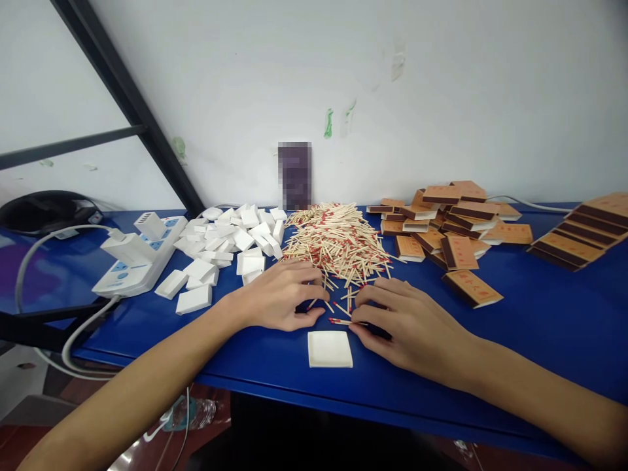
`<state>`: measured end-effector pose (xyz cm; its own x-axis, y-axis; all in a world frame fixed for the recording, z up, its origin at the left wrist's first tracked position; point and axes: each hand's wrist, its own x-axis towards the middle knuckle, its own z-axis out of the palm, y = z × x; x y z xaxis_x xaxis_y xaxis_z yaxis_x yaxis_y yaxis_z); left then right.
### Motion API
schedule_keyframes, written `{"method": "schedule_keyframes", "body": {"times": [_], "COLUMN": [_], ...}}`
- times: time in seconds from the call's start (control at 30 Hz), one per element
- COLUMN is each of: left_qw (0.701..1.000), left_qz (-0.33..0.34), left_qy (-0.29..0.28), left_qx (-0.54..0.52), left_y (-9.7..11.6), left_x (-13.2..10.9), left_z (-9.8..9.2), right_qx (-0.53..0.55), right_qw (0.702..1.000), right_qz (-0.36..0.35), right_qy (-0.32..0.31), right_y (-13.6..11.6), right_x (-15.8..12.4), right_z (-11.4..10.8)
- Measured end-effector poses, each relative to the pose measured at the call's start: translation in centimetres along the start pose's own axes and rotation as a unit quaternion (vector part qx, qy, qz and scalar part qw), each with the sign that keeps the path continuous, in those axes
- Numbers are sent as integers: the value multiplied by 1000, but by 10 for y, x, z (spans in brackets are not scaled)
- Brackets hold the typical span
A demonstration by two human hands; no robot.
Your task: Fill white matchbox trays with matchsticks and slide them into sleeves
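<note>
A big heap of red-tipped matches lies on the blue table, with several loose ones spread in front of it. At the heap's near left edge is my left hand, its fingers curved and the thumb apart from the index finger, close to a few loose matches. From the right, my right hand pinches a few matches between thumb and fingers, their red heads pointing left. Just below and between both hands rests a shallow white matchbox tray, open side up.
White matchbox trays are piled left of the heap, beside a power strip with plugs and cables. Orange-brown matchbox sleeves are piled on the right, and a stack of sleeves stands further right. A blurred dark object leans against the wall.
</note>
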<state>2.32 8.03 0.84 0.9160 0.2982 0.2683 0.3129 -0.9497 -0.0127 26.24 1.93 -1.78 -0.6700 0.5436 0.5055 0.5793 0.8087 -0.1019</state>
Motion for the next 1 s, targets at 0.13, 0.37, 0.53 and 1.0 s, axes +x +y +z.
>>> {"method": "schedule_keyframes", "body": {"times": [0.13,0.37,0.53,1.0], "left_qw": [1000,1000,1000,997], "left_qz": [-7,-9,-5,-6], "left_qy": [3,-9,-14,-32], "left_qx": [2,18,8,-64], "left_y": [-1,-2,-2,-2], "left_x": [0,-1,-1,-1], "left_z": [-4,-5,-4,-9], "right_qx": [-18,-29,-34,-35], "right_qw": [1000,1000,999,999], "right_qz": [22,4,15,-9], "right_qy": [3,-3,-21,-35], "right_y": [0,0,3,3], "right_x": [-1,1,1,-2], "right_z": [2,0,-2,-4]}}
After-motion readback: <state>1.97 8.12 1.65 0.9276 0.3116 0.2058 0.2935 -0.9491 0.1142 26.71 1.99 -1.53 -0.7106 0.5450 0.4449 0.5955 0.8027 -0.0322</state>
